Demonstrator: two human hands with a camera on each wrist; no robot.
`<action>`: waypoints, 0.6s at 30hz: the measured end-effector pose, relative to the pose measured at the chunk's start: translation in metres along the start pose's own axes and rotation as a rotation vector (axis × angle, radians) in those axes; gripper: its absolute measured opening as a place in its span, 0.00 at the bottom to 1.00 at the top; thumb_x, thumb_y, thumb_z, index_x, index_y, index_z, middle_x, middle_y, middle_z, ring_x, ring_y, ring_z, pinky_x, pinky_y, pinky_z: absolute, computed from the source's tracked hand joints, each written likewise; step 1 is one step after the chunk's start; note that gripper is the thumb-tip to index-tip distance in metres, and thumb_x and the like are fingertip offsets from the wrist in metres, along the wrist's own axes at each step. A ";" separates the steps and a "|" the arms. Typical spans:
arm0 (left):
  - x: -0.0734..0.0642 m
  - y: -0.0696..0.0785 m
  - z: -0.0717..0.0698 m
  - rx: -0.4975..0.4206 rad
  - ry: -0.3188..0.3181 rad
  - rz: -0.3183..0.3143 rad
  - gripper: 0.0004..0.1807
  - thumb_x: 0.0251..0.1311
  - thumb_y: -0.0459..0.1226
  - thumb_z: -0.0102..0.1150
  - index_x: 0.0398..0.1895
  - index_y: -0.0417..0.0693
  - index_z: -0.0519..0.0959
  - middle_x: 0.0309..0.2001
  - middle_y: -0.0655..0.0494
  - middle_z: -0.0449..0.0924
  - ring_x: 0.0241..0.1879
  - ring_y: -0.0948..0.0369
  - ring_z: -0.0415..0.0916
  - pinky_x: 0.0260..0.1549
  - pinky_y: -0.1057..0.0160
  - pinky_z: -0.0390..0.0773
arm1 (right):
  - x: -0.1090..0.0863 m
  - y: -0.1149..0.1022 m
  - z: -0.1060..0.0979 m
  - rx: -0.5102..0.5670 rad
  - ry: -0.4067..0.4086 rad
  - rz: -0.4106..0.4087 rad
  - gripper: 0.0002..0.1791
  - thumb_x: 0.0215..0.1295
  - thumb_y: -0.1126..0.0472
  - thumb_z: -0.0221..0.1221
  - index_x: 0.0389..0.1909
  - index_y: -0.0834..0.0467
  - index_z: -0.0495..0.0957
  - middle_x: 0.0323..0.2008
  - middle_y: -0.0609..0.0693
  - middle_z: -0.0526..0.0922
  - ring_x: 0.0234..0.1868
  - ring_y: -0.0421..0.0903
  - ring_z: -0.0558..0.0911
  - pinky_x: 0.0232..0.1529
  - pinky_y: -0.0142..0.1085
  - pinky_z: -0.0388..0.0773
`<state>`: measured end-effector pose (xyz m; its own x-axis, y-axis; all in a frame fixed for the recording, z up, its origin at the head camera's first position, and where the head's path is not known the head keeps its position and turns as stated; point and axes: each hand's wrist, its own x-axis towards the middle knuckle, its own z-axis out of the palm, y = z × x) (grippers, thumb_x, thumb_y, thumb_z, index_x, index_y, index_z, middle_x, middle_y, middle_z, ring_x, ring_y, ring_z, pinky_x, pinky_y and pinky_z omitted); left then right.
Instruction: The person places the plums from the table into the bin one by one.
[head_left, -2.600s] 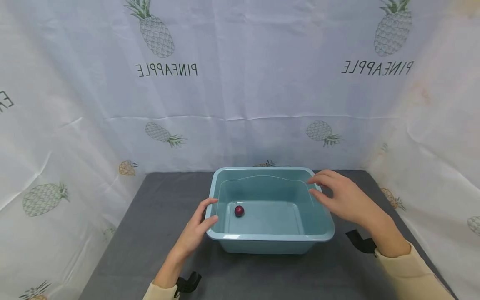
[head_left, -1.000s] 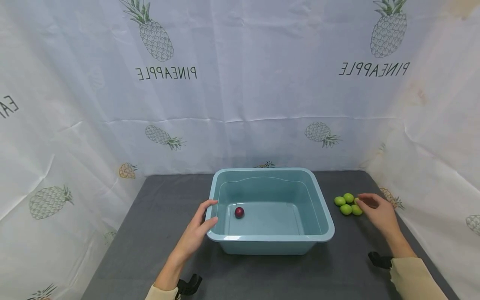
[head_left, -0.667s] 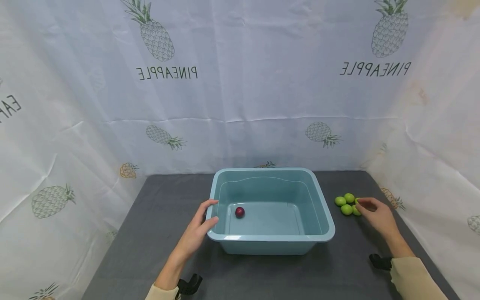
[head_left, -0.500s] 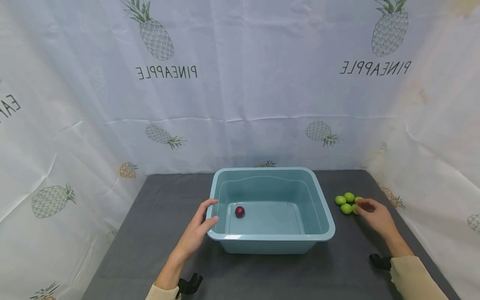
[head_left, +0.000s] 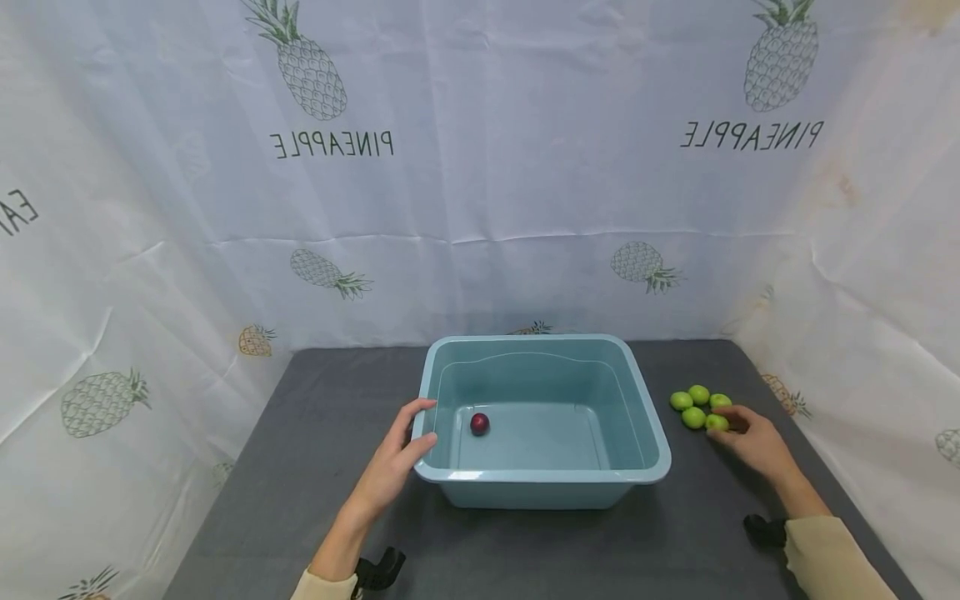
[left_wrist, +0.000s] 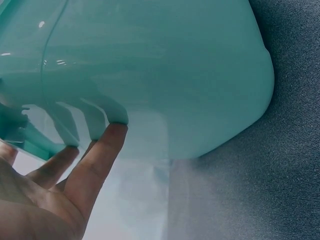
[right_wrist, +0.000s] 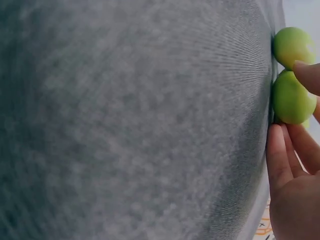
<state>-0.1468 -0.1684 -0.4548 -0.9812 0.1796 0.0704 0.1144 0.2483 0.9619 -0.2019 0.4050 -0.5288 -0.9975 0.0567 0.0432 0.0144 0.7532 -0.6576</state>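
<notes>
A light blue plastic basin [head_left: 540, 476] stands on the dark grey table. Over its left rim my left hand [head_left: 390, 454] grips, the fingertips against the outer wall in the left wrist view. Inside the basin lies one small dark red round fruit [head_left: 479, 424], toward the left. Right of the basin sits a loose cluster of several round green fruits [head_left: 693, 417]. My right hand [head_left: 757, 442] is at the cluster's near right, thumb and fingers around the nearest green fruit [right_wrist: 294, 97]. Another green fruit [right_wrist: 293, 47] lies beside it in the right wrist view.
A dark grey cloth [head_left: 300, 467] covers the table. White curtains with pineapple prints [head_left: 480, 192] hang behind and on both sides. Black straps [head_left: 378, 569] are on both wrists, by the beige sleeves [head_left: 832, 554].
My right hand has gone from the basin's right rim to the green fruits, then shifted slightly nearer, around the closest one. The left hand, basin and red fruit stay put.
</notes>
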 end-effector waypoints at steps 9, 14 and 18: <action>0.000 -0.001 0.000 -0.011 -0.008 0.014 0.25 0.75 0.41 0.52 0.73 0.59 0.63 0.77 0.44 0.53 0.72 0.40 0.58 0.62 0.36 0.64 | -0.002 -0.001 -0.001 0.005 0.046 0.016 0.31 0.70 0.53 0.64 0.61 0.72 0.72 0.57 0.74 0.75 0.53 0.69 0.77 0.45 0.51 0.74; 0.000 -0.001 0.000 -0.008 0.001 0.007 0.25 0.75 0.42 0.52 0.72 0.59 0.64 0.77 0.43 0.53 0.71 0.40 0.59 0.61 0.36 0.64 | -0.004 -0.003 -0.002 0.025 0.053 0.034 0.31 0.70 0.51 0.64 0.62 0.72 0.73 0.59 0.74 0.75 0.54 0.67 0.77 0.41 0.37 0.72; 0.000 -0.001 0.000 -0.008 0.002 0.004 0.25 0.75 0.41 0.52 0.72 0.59 0.64 0.76 0.43 0.53 0.70 0.40 0.60 0.61 0.36 0.65 | -0.007 -0.008 -0.002 0.039 0.048 0.050 0.33 0.70 0.49 0.64 0.63 0.71 0.72 0.61 0.73 0.74 0.55 0.67 0.76 0.42 0.35 0.72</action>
<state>-0.1467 -0.1685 -0.4558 -0.9810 0.1790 0.0750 0.1175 0.2404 0.9635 -0.1948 0.4003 -0.5224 -0.9911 0.1256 0.0447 0.0606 0.7228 -0.6884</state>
